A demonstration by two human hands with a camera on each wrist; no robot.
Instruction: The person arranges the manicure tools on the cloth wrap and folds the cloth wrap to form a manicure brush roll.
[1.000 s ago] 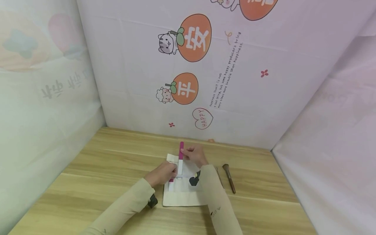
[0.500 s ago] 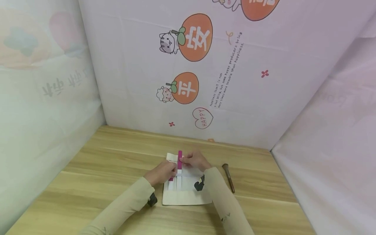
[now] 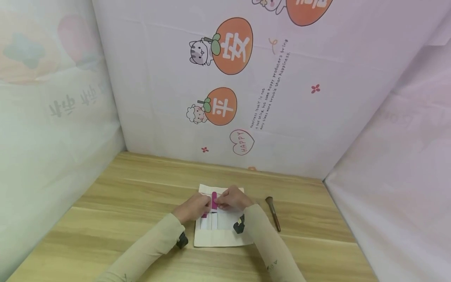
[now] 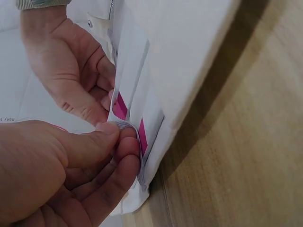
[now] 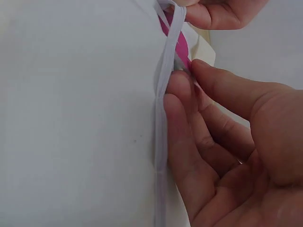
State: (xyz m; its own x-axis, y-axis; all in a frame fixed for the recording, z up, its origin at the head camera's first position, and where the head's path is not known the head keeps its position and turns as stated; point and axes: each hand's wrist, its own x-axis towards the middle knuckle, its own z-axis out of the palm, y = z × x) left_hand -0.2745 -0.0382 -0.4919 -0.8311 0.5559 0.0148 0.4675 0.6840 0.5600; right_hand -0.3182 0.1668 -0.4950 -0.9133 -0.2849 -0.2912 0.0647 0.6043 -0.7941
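A cream cloth pouch (image 3: pixel 220 238) lies unfolded on the wooden table, with narrow slots and a pale elastic band (image 5: pixel 161 137) across it. My right hand (image 3: pixel 234 198) pinches a flat pink-and-white nail file (image 3: pixel 214 199) by its pink end. Its lower part runs behind the band and into a slot. My left hand (image 3: pixel 193 207) pinches the band between thumb and forefinger, lifting it off the cloth, as the left wrist view shows. Left of the held file, a second nail file (image 4: pixel 143 135) sits in a neighbouring slot, partly covered by my left fingers.
A brown-handled makeup brush (image 3: pixel 273 213) lies on the wooden table (image 3: pixel 141 188) to the right of the pouch. White printed cloth (image 3: pixel 169 129) walls off the back and both sides.
My right hand has moved down toward me, sliding the nail file deeper under the band and into the slot. My left hand has stayed at the band.
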